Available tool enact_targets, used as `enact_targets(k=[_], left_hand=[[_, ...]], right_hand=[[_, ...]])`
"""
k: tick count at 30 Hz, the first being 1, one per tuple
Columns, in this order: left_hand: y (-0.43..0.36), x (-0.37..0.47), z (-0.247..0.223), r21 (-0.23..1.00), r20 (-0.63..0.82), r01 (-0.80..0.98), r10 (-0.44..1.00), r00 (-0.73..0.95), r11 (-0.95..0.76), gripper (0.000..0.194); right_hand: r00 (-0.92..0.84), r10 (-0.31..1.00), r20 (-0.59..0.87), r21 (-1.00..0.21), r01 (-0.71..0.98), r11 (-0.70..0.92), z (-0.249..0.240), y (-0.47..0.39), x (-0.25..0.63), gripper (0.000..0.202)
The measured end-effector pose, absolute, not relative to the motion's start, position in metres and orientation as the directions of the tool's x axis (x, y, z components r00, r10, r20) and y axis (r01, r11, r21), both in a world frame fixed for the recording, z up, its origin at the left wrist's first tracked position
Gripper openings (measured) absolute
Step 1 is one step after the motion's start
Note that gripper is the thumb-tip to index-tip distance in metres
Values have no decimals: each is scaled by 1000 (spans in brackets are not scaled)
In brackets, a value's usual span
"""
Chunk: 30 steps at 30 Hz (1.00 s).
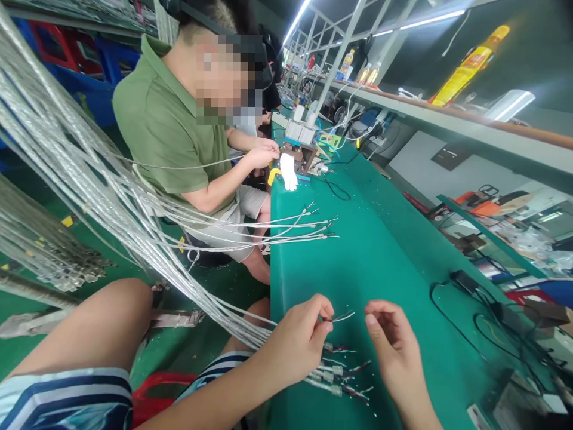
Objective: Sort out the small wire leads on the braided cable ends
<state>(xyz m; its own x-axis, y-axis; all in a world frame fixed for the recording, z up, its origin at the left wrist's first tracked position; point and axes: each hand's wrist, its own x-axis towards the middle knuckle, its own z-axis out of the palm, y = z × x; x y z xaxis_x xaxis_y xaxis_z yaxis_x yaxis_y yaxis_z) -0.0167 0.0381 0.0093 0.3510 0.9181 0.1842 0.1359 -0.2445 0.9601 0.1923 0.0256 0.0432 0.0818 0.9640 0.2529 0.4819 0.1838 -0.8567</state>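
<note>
My left hand (304, 337) pinches the end of a white cable, and thin stripped wires (344, 316) stick out past its fingertips toward the right. Facing it across a small gap is my right hand (396, 337), its fingers loosely curved and apart from the wires, with nothing visible between thumb and fingers. Below my left hand, several white cable ends (329, 377) with spread red, white and dark wires lie on the green bench (376, 251). My left hand and forearm hide part of these cables.
A long bundle of pale cables (147, 239) hangs from the left onto the bench. Farther up lie more cable ends (320, 230). A co-worker in a green shirt (179, 119) handles a cable beside a bench machine (298, 140). Black cords (465, 334) and adapters lie at right.
</note>
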Motion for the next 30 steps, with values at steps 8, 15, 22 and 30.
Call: enact_targets(k=[8,15,22,30], left_hand=[[38,-13,7,959,170,159,922,349,-237,7],[37,-13,9,948,201,163,912,357,-272,10],[36,-13,9,947,203,165,914,351,-274,11],[35,-13,10,929,214,202,894,395,-311,11]], right_hand=[[43,982,184,-847,513,136,35,26,188,20],[87,991,102,-923,379,62,34,25,177,18],[-42,986,162,-850,502,161,37,19,174,11],[-121,973,198,-722,654,229,38,15,166,7]])
